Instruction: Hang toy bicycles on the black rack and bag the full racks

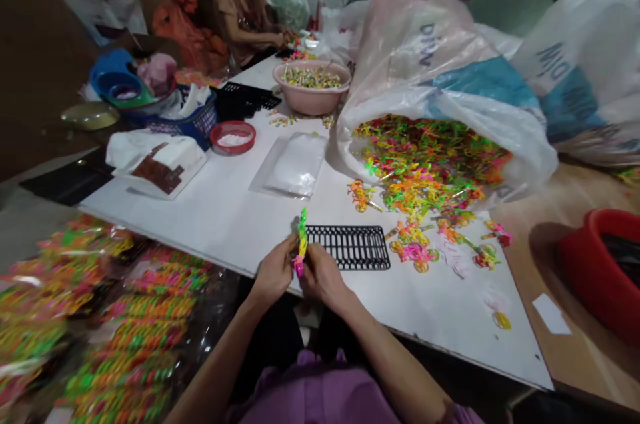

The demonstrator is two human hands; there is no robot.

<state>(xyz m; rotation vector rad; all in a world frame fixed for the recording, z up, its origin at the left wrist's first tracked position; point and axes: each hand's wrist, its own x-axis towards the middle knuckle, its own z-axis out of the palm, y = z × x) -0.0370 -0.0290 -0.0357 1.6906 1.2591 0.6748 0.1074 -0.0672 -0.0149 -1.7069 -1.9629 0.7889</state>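
Note:
Between my two hands, over the front edge of the white table [210, 201], is a small plastic toy [303, 241] in green, yellow and pink, standing upright. My left hand [277, 271] has its fingers closed on the toy's left side. From the right, my right hand [324, 274] grips the same toy, its fingers curled and partly hidden. Just beyond my right hand lies a black plastic rack [355, 247] with rows of slots. Several loose toys [415, 247] in mixed colours are scattered to the right of the rack.
A large plastic sack [430, 71] spills many toys onto the table. Farther back stand a pink basin [313, 97] of small pieces, a red dish [233, 137] and clear bags [293, 164]. Packed toys [145, 331] lie low on the left. Another person [245, 17] works at the far end.

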